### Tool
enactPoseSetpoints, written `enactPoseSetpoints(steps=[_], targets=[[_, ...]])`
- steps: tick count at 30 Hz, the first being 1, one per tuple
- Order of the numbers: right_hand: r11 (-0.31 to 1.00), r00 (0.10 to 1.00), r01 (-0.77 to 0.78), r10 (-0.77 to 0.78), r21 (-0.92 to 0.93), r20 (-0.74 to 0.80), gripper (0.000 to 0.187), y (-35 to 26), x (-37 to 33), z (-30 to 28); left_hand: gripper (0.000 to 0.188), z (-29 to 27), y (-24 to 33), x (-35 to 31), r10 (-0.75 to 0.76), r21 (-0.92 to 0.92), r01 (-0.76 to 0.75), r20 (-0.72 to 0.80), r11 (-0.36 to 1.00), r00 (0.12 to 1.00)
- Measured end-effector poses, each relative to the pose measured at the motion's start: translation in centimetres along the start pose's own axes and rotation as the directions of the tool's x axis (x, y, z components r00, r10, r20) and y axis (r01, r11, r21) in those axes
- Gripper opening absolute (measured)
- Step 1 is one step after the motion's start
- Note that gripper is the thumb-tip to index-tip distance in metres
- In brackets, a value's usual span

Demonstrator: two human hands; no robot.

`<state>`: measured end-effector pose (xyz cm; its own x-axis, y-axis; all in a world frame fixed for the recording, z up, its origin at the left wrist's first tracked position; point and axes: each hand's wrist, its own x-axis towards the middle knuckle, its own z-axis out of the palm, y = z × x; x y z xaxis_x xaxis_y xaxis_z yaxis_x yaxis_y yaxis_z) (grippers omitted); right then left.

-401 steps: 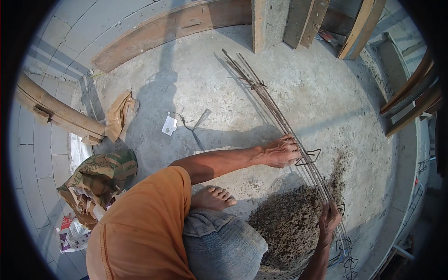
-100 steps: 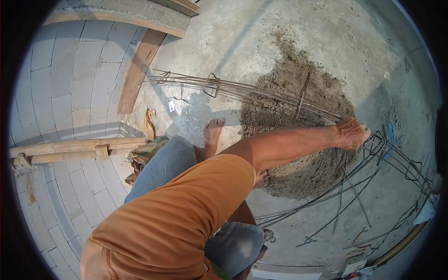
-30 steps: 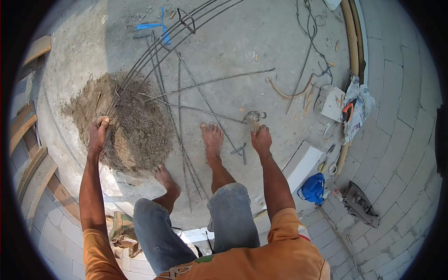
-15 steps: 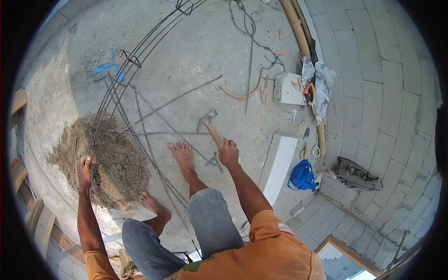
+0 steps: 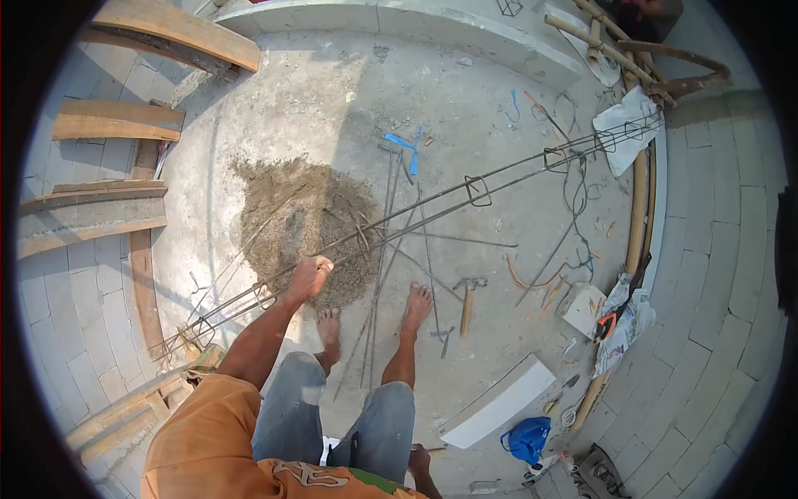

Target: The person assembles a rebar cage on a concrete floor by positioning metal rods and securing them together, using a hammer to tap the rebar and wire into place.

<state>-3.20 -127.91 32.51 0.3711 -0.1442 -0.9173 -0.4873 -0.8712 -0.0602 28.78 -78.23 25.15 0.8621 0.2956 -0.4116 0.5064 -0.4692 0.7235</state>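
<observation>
My left hand is closed around the bars of a long rebar cage, thin steel rods joined by square stirrups. The cage runs slantwise from the lower left to the far right, passing over a sand pile. A claw hammer with a wooden handle lies on the concrete floor, right of my bare feet. Low in the picture, beside my right knee, my right hand shows only in part; its fingers are too hidden to read.
Loose rebar rods lie across the floor by my feet. A white block, a blue bag and an orange-handled tool sit along the right wall. Wooden boards stand at the left. A person is partly visible at the far right.
My right hand has let go of the hammer, which now lies on the floor, and has drawn back low beside my knee. My left hand still grips the cage, now slanting rightward; the view has turned left.
</observation>
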Motion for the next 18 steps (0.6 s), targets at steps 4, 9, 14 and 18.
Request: enactPoseSetpoints(steps=[4,9,14,18], targets=[[0.999,0.998,0.045,-0.044,0.022,-0.034,0.032,-1.7,-2.2,-5.1,0.021,-1.5,3.7,-2.9,-0.101,-0.002,0.101,-0.012,0.995,0.995],[0.988,0.959,0.15,-0.134,0.046,-0.25,0.025,-2.4,4.3,-14.8,0.019,-1.5,5.3,-2.9,-0.164,-0.127,0.169,0.052,0.977,0.985],[0.961,0.904,0.269,-0.274,-0.062,-0.328,0.024,-5.3,13.7,-26.3,0.017,-1.2,2.6,-2.3,-0.123,-0.029,0.124,0.043,0.992,0.991],[0.932,0.84,0.313,-0.362,-0.182,-0.404,0.024,-7.7,18.5,-35.7,0.019,-0.7,1.8,-0.8,-0.196,0.057,0.191,0.082,0.98,0.977]])
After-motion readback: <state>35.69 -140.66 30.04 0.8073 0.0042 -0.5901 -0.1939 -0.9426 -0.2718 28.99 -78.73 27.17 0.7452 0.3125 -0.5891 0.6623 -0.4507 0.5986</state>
